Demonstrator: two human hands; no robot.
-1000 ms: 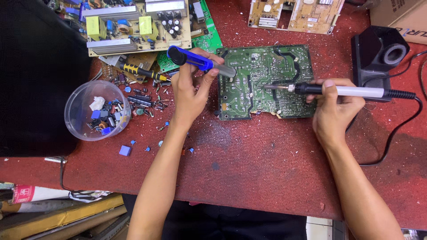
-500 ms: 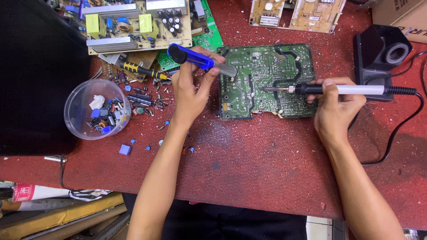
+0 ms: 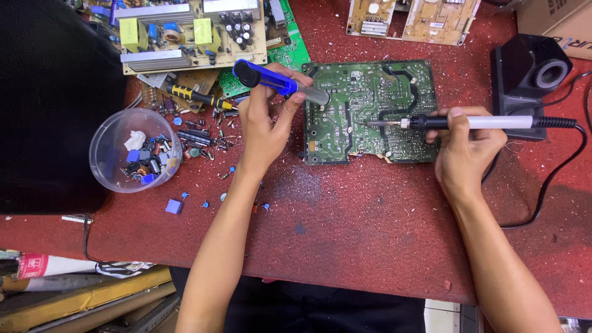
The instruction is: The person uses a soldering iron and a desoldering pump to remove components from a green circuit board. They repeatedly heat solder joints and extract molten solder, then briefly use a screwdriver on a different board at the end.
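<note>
A green circuit board (image 3: 370, 111) lies solder side up on the red table top (image 3: 345, 234). My left hand (image 3: 265, 126) grips a blue desoldering pump (image 3: 277, 83), whose grey nozzle rests at the board's left edge. My right hand (image 3: 465, 148) holds a soldering iron (image 3: 468, 123) with a black and white handle. The iron's metal tip touches the middle of the board. A black cable runs from the iron off to the right.
A clear plastic cup (image 3: 135, 151) of small parts stands at left, with loose components scattered beside it. A yellow-handled screwdriver (image 3: 194, 95) and more circuit boards (image 3: 191, 31) lie at the back. A black iron stand (image 3: 530, 74) sits at right. A large black object (image 3: 49, 105) fills the left side.
My right hand has slid the soldering iron slightly left, bringing its tip further onto the board. My left hand and the pump have stayed in place.
</note>
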